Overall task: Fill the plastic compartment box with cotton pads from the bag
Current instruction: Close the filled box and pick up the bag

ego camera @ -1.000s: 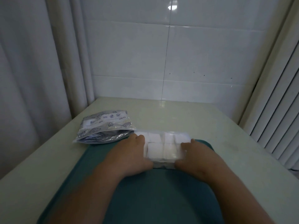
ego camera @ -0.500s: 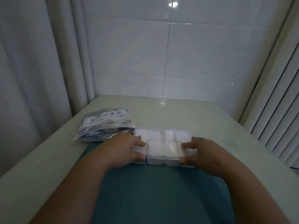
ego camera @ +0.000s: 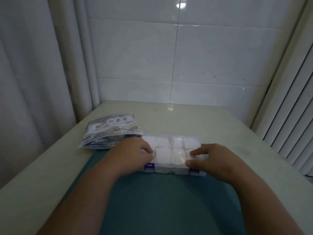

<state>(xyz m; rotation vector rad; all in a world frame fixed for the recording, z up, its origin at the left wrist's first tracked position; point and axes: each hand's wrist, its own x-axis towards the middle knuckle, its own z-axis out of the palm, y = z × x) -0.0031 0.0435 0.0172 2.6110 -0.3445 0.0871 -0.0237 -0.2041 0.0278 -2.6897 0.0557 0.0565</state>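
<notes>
While the plastic compartment box was set flat across the far edge of a teal mat on the pale desk, it was held at both ends. The left grip was closed over the box's left end, with the fingers curled onto its top. The right grip was clamped on the right end, the forefinger being laid on the top and the thumb pressed against the near edge. White cotton pads were seen through the clear top in two rows, in every compartment not covered by a hand. Two purple latches were seen on the near wall, one just beside each hand; whether they were snapped could not be told. The bag, printed with shells and a white label strip, was laid flat on the desk to the left of the box. Whether its right edge touched the box's far left corner or only lay just beside it could not be told. The desk was bounded by a curtain on the left, a tiled wall behind and white slats on the right.
</notes>
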